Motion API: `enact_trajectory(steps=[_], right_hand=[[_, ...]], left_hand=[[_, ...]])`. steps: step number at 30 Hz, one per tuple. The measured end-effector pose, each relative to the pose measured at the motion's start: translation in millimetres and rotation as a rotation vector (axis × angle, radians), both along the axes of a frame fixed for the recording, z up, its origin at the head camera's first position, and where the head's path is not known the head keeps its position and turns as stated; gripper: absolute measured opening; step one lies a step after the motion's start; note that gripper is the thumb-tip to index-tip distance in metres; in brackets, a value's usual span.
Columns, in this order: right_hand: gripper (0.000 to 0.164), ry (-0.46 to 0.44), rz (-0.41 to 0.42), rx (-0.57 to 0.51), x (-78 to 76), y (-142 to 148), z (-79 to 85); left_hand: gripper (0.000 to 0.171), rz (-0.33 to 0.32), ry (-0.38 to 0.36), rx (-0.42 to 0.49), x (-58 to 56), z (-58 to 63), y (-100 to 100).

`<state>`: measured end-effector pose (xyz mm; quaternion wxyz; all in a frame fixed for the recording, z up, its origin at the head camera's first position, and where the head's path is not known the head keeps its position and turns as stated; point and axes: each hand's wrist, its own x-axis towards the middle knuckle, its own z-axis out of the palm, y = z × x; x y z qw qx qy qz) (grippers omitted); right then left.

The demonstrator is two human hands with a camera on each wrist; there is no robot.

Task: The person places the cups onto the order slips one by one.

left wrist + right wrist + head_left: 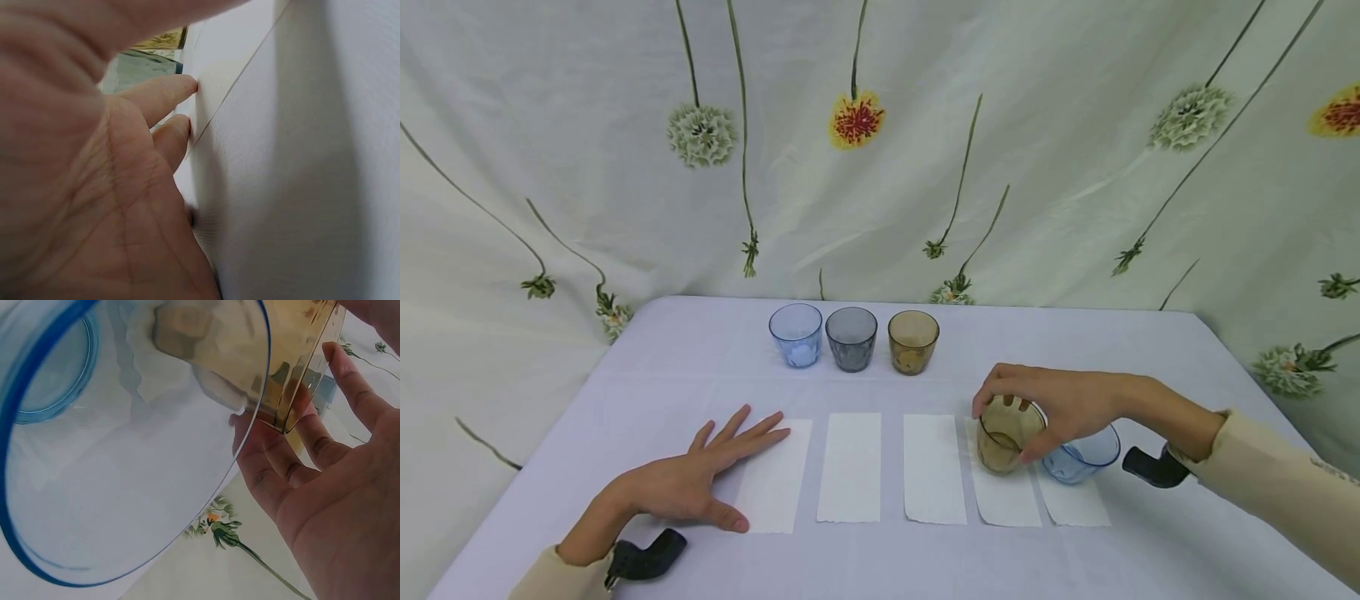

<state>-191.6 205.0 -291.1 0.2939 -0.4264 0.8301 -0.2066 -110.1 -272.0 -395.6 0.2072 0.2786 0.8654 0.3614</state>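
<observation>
My right hand [1067, 404] grips an amber glass [1000, 437] by its upper sides, over the fourth paper strip [1011, 500] from the left. In the right wrist view the fingers wrap the amber glass [300, 356] from the far side. Just to its right a clear blue glass [1078, 458] sits on the rightmost strip [1078, 504]; its rim [265, 375] looms large in the right wrist view. My left hand [700, 475] rests with fingers spread at the leftmost paper strip [778, 492], fingertips on the paper [234, 50] in the left wrist view.
At the table's back stand a blue glass [796, 337], a grey glass [852, 342] and another amber glass [913, 343] in a row. Two more white strips, the second [850, 467] and the third [934, 471], lie in the middle. A flower-printed cloth [1037, 125] hangs behind the table.
</observation>
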Motion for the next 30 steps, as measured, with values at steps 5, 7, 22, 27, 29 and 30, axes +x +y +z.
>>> enact_trajectory(steps=[5, 7, 22, 27, 29, 30], right_hand=[[0.055, 0.015, 0.001, 0.005, 1.2, 0.4, -2.4], [0.056, 0.016, 0.0, 0.006, 1.3, 0.4, -3.5], [0.059, 0.007, -0.046, 0.046, 7.1, -3.4, -7.1], [0.06, 0.02, -0.05, 0.041, 8.5, -3.8, -8.4], [0.06, 0.016, -0.057, 0.043, 8.8, -3.8, -8.4], [0.06, 0.013, -0.062, 0.045, 9.0, -3.7, -8.5]], left_hand=[[0.101, 0.002, 0.002, 0.001, -0.2, -0.6, -0.5], [0.101, 0.001, 0.004, 0.003, -0.2, -0.8, -0.7], [0.101, -0.003, 0.002, 0.004, -0.9, 0.2, -0.5], [0.102, 0.001, 0.001, -0.003, -0.7, -0.2, -0.8], [0.102, 0.001, 0.004, -0.002, -0.8, -0.7, -1.0], [0.102, 0.002, 0.006, -0.001, -0.9, -1.1, -1.1]])
